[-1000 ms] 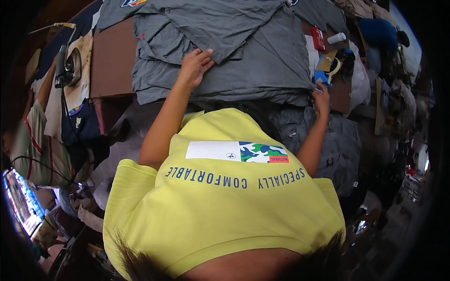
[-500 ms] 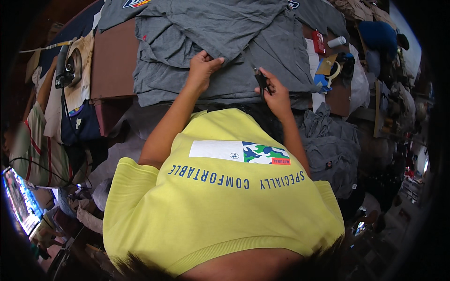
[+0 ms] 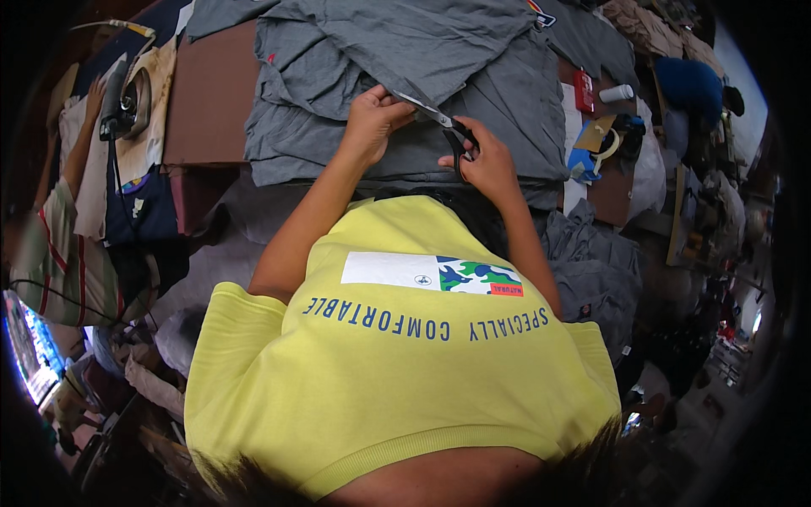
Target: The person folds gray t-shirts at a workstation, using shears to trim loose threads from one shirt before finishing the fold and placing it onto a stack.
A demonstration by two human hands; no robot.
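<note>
Grey shirts [image 3: 473, 127] lie piled on the brown table in front of me. My left hand [image 3: 372, 124] pinches the edge of the top grey shirt [image 3: 397, 42], thumb against fingers. In my right hand [image 3: 488, 160] is a pair of scissors [image 3: 439, 117] with black handles, my fingers through the loops. Its blades are spread and point left, right beside my left fingertips at the cloth edge. Whether the blades touch the fabric or a thread I cannot tell.
On the table's right are a red box [image 3: 584, 91], a white spool [image 3: 617, 93] and tape rolls [image 3: 606, 144]. To the left, another person's arm [image 3: 80, 148] reaches toward an iron [image 3: 135, 101]. More grey garments [image 3: 587, 262] hang below the table at right.
My right hand has brought the scissors left, to my left fingertips, and the blades now show spread. My left hand still pinches the cloth, slightly shifted right in the picture.
</note>
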